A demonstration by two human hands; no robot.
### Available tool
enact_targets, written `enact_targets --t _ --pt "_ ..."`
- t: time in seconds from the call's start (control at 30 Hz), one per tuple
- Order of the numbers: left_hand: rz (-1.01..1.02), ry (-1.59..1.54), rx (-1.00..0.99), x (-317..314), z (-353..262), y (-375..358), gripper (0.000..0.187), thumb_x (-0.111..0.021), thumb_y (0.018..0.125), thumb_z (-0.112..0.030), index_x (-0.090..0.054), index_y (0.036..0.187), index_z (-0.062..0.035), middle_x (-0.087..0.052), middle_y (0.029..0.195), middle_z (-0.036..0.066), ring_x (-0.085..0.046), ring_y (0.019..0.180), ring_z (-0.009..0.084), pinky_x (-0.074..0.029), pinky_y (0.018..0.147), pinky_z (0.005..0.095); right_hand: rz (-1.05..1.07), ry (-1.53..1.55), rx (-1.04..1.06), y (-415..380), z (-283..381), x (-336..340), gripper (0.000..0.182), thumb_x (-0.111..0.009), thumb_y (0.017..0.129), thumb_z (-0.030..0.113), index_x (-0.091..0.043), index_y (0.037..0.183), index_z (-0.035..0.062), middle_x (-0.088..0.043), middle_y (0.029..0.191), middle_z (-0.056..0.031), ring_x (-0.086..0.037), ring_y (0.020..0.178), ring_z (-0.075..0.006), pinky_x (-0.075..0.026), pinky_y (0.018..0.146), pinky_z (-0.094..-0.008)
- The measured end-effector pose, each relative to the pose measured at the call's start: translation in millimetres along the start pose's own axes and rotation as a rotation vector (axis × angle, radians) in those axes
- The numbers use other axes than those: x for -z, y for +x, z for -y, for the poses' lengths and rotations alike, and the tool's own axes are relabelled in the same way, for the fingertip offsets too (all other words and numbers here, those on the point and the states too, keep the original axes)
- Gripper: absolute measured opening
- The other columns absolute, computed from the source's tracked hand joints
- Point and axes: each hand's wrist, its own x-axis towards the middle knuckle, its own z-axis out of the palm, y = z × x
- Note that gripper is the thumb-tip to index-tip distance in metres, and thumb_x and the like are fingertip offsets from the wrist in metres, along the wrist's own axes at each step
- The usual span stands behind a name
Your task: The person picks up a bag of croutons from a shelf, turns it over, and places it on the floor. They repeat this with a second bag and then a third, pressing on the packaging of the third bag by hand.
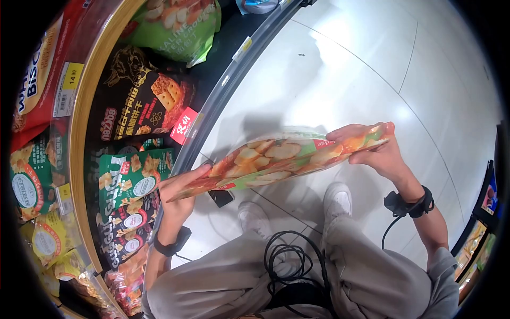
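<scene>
Stretched between my two hands is a snack bag [273, 159] printed with pale oval crackers on green and orange. My left hand [179, 192] is closed on the bag's left end, close to the shelf edge. At the opposite end my right hand [374, 151] grips the bag, thumb below and fingers behind. The bag is held edge-on above the floor, so its far face is mostly hidden. A similar green cracker bag [178, 32] lies on the shelf at the top.
Left of me, the shelf holds a black biscuit bag [143, 95], green snack bags [135, 178] and a red promotion tag [184, 125]. A dark phone-like object [221, 198] lies on the floor by my shoe [254, 218]. A coiled black cable [292, 260] hangs over my lap.
</scene>
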Motion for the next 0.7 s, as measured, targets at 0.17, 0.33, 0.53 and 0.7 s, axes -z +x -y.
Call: enact_targets --t 0.17,0.33,0.53,0.7 --pt "-0.019 -0.001 -0.066 -3.1 0.7 3.1 0.032 -0.061 0.074 0.01 -0.072 0.103 0.0022 -0.074 0.091 0.016 -0.072 0.082 0.027 -0.055 0.075 0.0307 0.003 0.022 -0.079 -1.4 3.0 0.1 0.032 -0.074 0.076 0.006 -0.07 0.106 -0.0047 -0.068 0.114 -0.0175 -0.067 0.104 -0.0261 -0.056 0.089 -0.0362" --pt "0.014 -0.04 -0.069 -1.5 2.7 4.2 0.025 -0.058 0.081 0.008 -0.072 0.101 0.0056 -0.072 0.092 0.019 -0.071 0.085 0.0246 -0.054 0.079 0.0309 -0.001 0.043 -0.019 1.9 2.9 -1.9 0.028 -0.072 0.079 0.004 -0.071 0.107 -0.0029 -0.07 0.109 -0.0136 -0.067 0.099 -0.021 -0.057 0.086 -0.0321" --pt "-0.022 -0.037 0.063 -6.3 -5.0 0.5 0.033 -0.065 0.078 0.005 -0.07 0.11 0.004 -0.072 0.096 0.017 -0.07 0.086 0.0238 -0.053 0.079 0.0306 -0.003 -0.002 0.039 -2.4 -6.7 4.8 0.029 -0.072 0.082 0.007 -0.069 0.109 -0.003 -0.07 0.111 -0.0129 -0.067 0.1 -0.0202 -0.056 0.085 -0.0323" --pt "0.041 -0.101 0.148 -0.9 -9.6 -2.6 0.038 -0.072 0.079 -0.005 -0.067 0.116 0.0041 -0.071 0.105 0.016 -0.069 0.093 0.0223 -0.052 0.085 0.0302 0.027 -0.069 -0.006 -4.7 -9.9 8.1 0.032 -0.07 0.083 0.011 -0.068 0.112 -0.0045 -0.067 0.118 -0.0177 -0.066 0.108 -0.0253 -0.055 0.09 -0.0354"
